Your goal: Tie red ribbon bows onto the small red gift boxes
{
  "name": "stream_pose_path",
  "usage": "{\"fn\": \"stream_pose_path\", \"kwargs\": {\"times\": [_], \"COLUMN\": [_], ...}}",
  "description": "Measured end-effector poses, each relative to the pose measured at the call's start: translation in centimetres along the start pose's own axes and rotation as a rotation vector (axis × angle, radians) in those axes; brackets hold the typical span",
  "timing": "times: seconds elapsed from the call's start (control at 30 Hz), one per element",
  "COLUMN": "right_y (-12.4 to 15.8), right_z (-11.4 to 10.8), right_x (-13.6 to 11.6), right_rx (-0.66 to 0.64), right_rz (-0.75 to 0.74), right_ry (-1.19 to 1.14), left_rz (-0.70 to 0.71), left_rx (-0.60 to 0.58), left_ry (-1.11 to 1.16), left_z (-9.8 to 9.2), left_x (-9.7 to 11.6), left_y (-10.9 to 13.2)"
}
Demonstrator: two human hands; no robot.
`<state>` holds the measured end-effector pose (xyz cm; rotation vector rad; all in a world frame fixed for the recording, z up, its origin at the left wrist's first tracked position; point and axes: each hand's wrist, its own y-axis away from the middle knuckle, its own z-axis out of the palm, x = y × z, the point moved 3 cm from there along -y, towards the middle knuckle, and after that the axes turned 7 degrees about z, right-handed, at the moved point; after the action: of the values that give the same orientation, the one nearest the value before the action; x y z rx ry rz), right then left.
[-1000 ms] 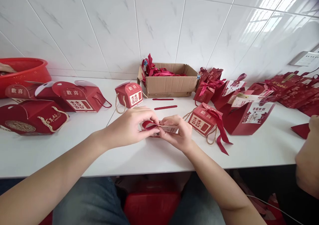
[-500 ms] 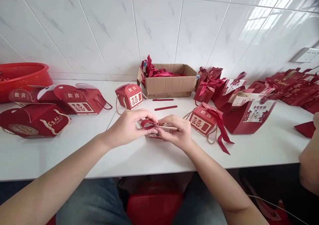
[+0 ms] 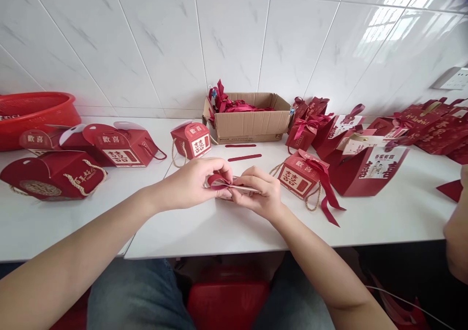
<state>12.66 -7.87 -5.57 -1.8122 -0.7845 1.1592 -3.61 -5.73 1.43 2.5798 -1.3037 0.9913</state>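
Note:
My left hand (image 3: 192, 181) and my right hand (image 3: 260, 193) meet over the middle of the white table (image 3: 219, 227). Between them they pinch a dark red ribbon (image 3: 217, 180) against a small flat red and white box (image 3: 237, 189). The left fingers are closed on the ribbon's loop. The right fingers grip the box's edge and cover most of it. A finished small red box with a ribbon bow (image 3: 302, 174) stands just right of my right hand. Another small red box with rope handles (image 3: 190, 141) stands behind my left hand.
A cardboard carton of red ribbons (image 3: 252, 120) sits at the back by the tiled wall. Larger red gift boxes (image 3: 109, 147) and a red basin (image 3: 32, 113) lie at the left. Red bags (image 3: 365, 169) crowd the right. Another person's arm (image 3: 457, 232) shows at the right edge.
The hands have stayed together on the ribbon and box with only small finger shifts. The view has drifted slightly, and the person's arm at the right has drawn back a little.

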Motion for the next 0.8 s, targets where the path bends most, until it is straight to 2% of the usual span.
{"fn": "stream_pose_path", "kwargs": {"times": [0.17, 0.43, 0.63, 0.8], "right_y": [0.0, -0.1, -0.3, -1.4], "right_z": [0.1, 0.0, -0.2, -1.6], "right_x": [-0.1, -0.1, 0.2, -0.3], "right_rx": [0.037, 0.067, 0.019, -0.088], "right_rz": [-0.007, -0.008, 0.078, 0.173], "right_ry": [0.038, 0.043, -0.020, 0.029], "left_rz": [0.011, 0.028, 0.050, 0.099], "left_rx": [0.080, 0.140, 0.251, 0.376], "left_ry": [-0.114, -0.074, 0.095, 0.200], "left_z": [0.0, 0.3, 0.4, 1.1], "left_x": [0.5, 0.1, -1.2, -1.6], "left_y": [0.2, 0.3, 0.2, -0.4]}}
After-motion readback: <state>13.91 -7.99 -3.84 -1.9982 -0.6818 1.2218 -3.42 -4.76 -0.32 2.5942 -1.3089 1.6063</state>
